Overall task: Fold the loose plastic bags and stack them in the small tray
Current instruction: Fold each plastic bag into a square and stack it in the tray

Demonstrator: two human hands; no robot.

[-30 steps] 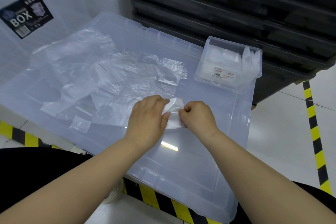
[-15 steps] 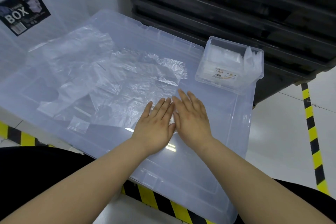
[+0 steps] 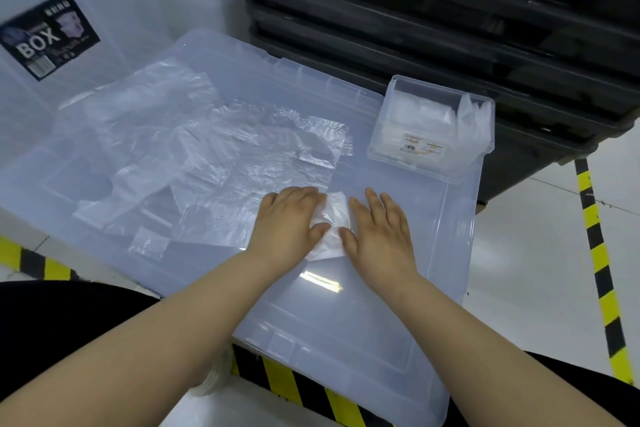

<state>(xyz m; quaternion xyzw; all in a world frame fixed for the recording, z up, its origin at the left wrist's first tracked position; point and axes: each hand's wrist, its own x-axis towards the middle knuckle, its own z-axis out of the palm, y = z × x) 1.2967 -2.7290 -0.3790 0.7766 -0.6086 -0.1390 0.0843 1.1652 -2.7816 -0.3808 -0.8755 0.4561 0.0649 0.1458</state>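
Observation:
A small folded clear plastic bag (image 3: 333, 226) lies on the lid of a big clear storage box (image 3: 408, 288). My left hand (image 3: 289, 222) lies flat on the bag's left part, fingers straight. My right hand (image 3: 379, 230) rests flat on the lid at the bag's right edge, its thumb touching the bag. Several loose, crumpled clear bags (image 3: 207, 156) are spread over the left half of the lid. The small clear tray (image 3: 478, 163) stands at the lid's far right corner and holds folded bags.
A stack of black crates (image 3: 450, 28) stands behind the lid. A clear box with a "BOX" label (image 3: 45, 38) is at the far left. Yellow-black floor tape (image 3: 599, 253) runs on the right and below the lid's near edge.
One second ago both hands pinched the bag's fold. Half a second ago they pressed flat side by side over it. Now they have slid apart, baring the folded bag between them.

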